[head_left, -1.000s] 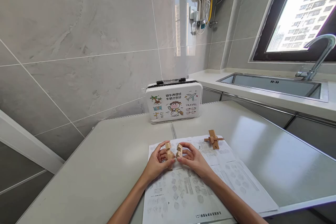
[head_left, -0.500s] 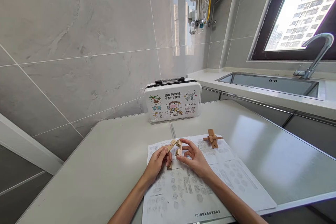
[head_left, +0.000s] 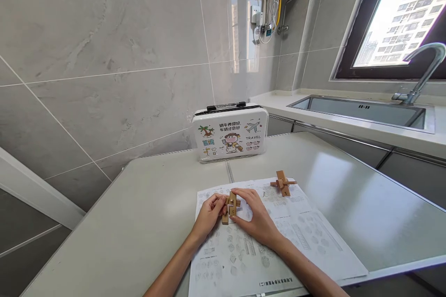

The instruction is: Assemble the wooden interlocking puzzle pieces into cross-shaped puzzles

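Pinched at its two ends by the thumb and fingers of my right hand is a notched wooden puzzle piece, held upright. My left hand grips other wooden puzzle pieces, one of which points down below the fingers. The right hand's piece lies against those in the left; how they fit together is partly hidden by the fingers. Both hands are over a printed sheet with small diagrams. Further right on the sheet rests an assembled wooden cross-shaped puzzle.
A white cartoon-printed case stands upright at the back of the pale table, near the tiled wall. At the right are a counter with a sink and a curved faucet.
My right hand has brought its notched piece left and turned it, so it now meets the pieces in my left hand. A gap stood between them before.
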`<state>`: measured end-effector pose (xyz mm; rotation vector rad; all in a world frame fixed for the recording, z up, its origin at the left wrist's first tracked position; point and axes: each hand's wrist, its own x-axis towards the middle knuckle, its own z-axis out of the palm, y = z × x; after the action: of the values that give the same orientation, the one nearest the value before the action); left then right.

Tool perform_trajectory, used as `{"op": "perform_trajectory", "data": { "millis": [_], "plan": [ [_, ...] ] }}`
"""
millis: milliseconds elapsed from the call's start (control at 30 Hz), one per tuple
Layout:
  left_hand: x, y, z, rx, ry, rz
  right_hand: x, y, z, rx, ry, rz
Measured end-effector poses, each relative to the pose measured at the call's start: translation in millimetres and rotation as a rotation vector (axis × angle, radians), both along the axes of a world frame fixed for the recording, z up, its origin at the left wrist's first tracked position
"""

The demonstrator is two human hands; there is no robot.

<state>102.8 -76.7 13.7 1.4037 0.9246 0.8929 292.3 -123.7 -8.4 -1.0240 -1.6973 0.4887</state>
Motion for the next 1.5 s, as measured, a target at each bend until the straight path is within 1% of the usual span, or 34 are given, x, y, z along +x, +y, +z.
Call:
{"op": "perform_trajectory", "data": {
  "millis": [200,467,767,933,1067,1300,1500],
  "plan": [
    [1,-3,4.4,0.018,0.028,-0.022,0,-2,0.1,0.042,-0.039,-0.009],
    [0,-4,1.8,0.068,0.091,-0.041,0,-2,-1.9,0.062,-0.028,0.003],
    [-1,-5,1.5,0.046,0.137,-0.090,0,-2,-1.1,0.073,-0.041,0.002],
    [0,-5,-1.2,0.034,0.120,-0.086,-1,-3,-2.0,0.064,-0.047,-0.006],
    [1,-4,-1.1,0.000,0.069,-0.033,-2,-3,-4.1,-0.029,-0.012,-0.033],
    [-3,1,3.3,-0.005,-0.003,0.136,-2,1,-10.7,-0.134,-0.006,-0.034],
    [-4,1,3.5,-0.007,-0.018,0.177,-1,2,-15.7,-0.216,-0.055,-0.009]
  ]
}}
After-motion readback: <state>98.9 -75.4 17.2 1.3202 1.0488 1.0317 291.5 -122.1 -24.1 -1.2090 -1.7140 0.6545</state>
